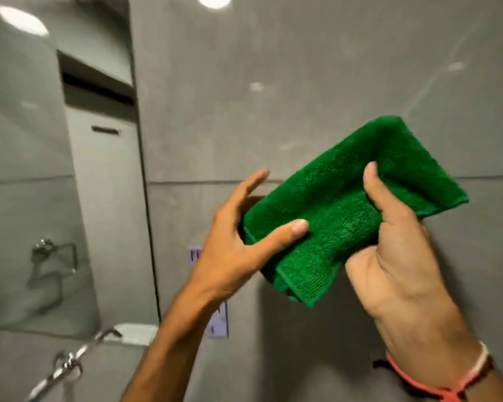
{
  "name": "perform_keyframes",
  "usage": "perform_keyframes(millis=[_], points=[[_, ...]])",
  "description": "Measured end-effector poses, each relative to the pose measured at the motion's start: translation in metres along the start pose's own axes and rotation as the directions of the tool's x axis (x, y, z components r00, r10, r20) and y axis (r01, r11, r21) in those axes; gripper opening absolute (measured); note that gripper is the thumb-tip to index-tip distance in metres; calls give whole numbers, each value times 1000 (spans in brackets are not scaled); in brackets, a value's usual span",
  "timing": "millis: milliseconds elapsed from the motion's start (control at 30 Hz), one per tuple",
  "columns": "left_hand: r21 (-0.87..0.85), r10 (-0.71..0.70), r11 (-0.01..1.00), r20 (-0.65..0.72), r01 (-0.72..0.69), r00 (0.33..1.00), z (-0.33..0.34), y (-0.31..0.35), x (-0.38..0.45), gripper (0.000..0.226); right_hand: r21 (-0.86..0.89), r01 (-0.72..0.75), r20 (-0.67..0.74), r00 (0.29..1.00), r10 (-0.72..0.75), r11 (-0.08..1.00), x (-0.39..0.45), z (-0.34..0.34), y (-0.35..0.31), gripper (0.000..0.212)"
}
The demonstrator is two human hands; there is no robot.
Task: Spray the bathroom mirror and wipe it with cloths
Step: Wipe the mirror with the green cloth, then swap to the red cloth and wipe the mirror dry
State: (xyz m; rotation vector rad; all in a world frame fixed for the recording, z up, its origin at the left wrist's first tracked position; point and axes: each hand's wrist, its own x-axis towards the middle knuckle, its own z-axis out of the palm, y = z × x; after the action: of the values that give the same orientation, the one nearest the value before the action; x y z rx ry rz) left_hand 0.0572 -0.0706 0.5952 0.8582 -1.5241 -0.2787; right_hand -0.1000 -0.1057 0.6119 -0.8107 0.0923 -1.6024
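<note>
A folded green terry cloth (pixel 340 204) is held up at chest height in front of a glossy grey surface (pixel 302 82). I cannot tell whether that surface is the mirror or tiled wall. My left hand (pixel 233 245) grips the cloth's lower left corner, thumb pressed on the front and fingers behind, with the index finger sticking up free. My right hand (pixel 398 256) pinches the cloth's right half, thumb on the front and fingers hidden behind it. A red and white thread band circles my right wrist. No spray bottle is in view.
A chrome towel ring (pixel 53 253) hangs at the left, and a chrome bar (pixel 67 364) with a white shelf (pixel 137 333) sits lower left. A tall grey panel with a slot handle (pixel 105 130) stands left of centre. A purple plate (pixel 218 323) shows behind my left forearm.
</note>
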Motion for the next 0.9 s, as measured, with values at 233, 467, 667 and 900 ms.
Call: perform_keyframes(millis=[233, 467, 667, 900], points=[[-227, -545, 804, 89, 549, 834, 34, -100, -158, 38, -295, -215, -400, 913, 84, 931, -110, -164, 51, 32], [-140, -926, 358, 73, 923, 371, 78, -200, -338, 44, -292, -843, -775, 485, 405, 451, -235, -344, 86, 14], [328, -958, 282, 42, 902, 284, 118, -257, -440, 46, -119, -981, -884, 174, 435, 151, -300, -432, 147, 18], [866, -942, 236, 91, 441, 324, 143, -296, -476, 60, -441, -837, -877, 324, 354, -325, -296, -493, 183, 29]])
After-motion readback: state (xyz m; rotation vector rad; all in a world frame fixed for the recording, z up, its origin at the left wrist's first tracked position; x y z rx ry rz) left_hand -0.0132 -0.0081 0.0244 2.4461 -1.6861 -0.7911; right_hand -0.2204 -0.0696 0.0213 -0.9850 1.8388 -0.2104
